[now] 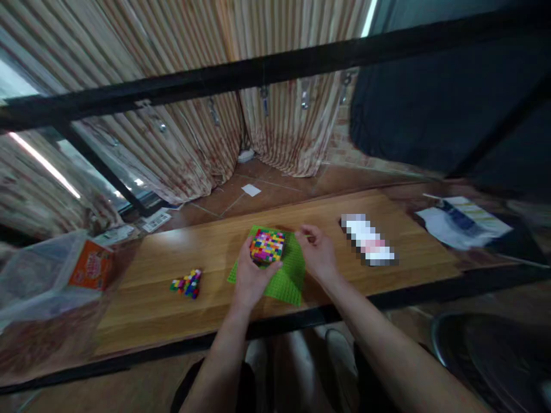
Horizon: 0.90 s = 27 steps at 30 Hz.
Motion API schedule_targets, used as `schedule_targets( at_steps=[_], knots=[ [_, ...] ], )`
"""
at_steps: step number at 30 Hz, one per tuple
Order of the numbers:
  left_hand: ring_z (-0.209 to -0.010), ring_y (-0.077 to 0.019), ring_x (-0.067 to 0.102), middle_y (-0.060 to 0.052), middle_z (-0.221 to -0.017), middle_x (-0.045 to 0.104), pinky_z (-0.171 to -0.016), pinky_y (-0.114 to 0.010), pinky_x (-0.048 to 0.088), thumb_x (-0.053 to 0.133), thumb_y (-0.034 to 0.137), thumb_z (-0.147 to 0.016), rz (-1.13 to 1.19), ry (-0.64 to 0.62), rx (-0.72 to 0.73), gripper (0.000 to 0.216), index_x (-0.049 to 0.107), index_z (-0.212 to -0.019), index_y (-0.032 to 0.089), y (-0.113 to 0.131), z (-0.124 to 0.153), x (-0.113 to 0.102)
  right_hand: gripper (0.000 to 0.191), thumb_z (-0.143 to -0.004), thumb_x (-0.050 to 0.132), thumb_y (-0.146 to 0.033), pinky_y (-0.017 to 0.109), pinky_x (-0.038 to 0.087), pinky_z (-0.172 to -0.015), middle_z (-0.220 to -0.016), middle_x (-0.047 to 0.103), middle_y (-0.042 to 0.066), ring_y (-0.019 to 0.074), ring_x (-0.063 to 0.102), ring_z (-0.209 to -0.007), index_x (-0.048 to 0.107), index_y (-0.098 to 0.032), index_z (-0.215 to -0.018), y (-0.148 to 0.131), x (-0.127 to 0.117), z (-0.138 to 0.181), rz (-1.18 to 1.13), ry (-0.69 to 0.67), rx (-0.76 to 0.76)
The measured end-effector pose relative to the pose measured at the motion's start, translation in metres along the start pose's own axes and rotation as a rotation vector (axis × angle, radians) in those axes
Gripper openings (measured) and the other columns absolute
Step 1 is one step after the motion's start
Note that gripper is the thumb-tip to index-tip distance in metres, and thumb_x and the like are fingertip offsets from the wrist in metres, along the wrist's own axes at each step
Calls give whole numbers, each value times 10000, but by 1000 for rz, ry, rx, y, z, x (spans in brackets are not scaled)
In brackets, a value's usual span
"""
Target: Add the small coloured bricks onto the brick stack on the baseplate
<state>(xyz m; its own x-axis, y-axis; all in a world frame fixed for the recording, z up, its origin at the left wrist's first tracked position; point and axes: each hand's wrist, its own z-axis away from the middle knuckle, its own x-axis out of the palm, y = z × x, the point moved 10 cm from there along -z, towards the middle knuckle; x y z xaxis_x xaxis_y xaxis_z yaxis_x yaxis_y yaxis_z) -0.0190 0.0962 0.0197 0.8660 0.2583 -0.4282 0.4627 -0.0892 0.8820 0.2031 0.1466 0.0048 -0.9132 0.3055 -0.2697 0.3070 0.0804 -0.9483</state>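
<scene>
Clamped left hand (pixel 251 278) on multicoloured brick block (pixel 267 245), with thumb at near side, fingers along left side. Held right hand (pixel 317 252) just right of block, with fingers curled inward; could not tell whether pinching anything. Located block over far-left part of green baseplate (pixel 286 281). Judged block well built up and closely covered on top; noted small brick heap (pixel 188 283) not joined to it, well to left on wooden table (pixel 142 315). Read block's top as roughly square, with sides set about left-right and near-far; could pick out no clear long axis.
</scene>
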Motion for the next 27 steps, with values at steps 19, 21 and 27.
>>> schedule_targets(
  at_steps=[19, 21, 27],
  knots=[
    [-1458, -299, 275, -127, -1612, 250, -1171, -478, 264, 604, 47, -643, 258, -235, 85, 998, 223, -1546, 231, 3, -3, -1, 423, -892, 481, -477, 347, 529, -737, -907, 770, 124, 250, 711, -825, 734, -144, -954, -12, 39, 14, 175, -298, 5],
    [-1454, -302, 287, -148, -1602, 269, -1156, -477, 294, 582, 35, -632, 309, -235, 49, 1007, 210, -1550, 210, -1, -2, 3, 407, -881, 504, -472, 367, 536, -772, -933, 770, 132, 263, 714, -859, 739, -150, -965, -14, 44, 21, 210, -343, -16],
    [-1422, -291, 358, -146, -1596, 294, -1140, -471, 327, 556, 30, -610, 382, -279, 32, 1009, 232, -1548, 215, -8, -1, 15, 523, -827, 552, -549, 351, 559, -583, -973, 749, 165, 262, 708, -735, 694, -113, -1076, 0, 42, 35, 201, -372, 107]
  ],
)
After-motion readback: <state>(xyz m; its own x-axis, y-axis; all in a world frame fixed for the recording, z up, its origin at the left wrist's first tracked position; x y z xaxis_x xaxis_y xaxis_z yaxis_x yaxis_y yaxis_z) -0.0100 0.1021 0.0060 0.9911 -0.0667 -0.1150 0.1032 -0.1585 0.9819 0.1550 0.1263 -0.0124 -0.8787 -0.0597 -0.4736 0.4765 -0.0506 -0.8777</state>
